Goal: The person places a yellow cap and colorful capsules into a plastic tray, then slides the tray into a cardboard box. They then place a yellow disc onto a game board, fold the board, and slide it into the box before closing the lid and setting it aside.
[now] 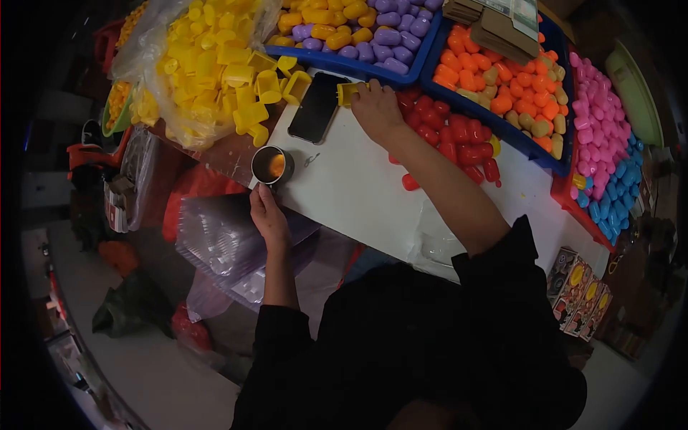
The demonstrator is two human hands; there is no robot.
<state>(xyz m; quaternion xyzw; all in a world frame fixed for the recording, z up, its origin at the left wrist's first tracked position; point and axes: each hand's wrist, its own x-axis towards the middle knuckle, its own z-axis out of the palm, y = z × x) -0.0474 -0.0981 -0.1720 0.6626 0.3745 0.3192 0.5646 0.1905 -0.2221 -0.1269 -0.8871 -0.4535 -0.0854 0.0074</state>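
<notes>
My left hand [268,215] is closed on a dark metal cup [272,165] with something orange inside, at the table's left edge. Farther up, my right hand [375,107] reaches over the white table [344,193], its fingers closed on a yellow plastic piece [347,94]. A black phone [314,107] lies flat just left of that piece. Beside my right forearm is a pile of red capsules [459,136], partly hidden by the arm. A small metal ring or clip [311,159] lies right of the cup.
Loose yellow cups [215,64] spill from a clear bag at upper left. Blue trays [423,61] hold purple, yellow, orange and tan capsules. Pink capsules [595,107] and blue ones [615,201] fill a red tray at right. Clear plastic sleeves [229,236] hang left of the table.
</notes>
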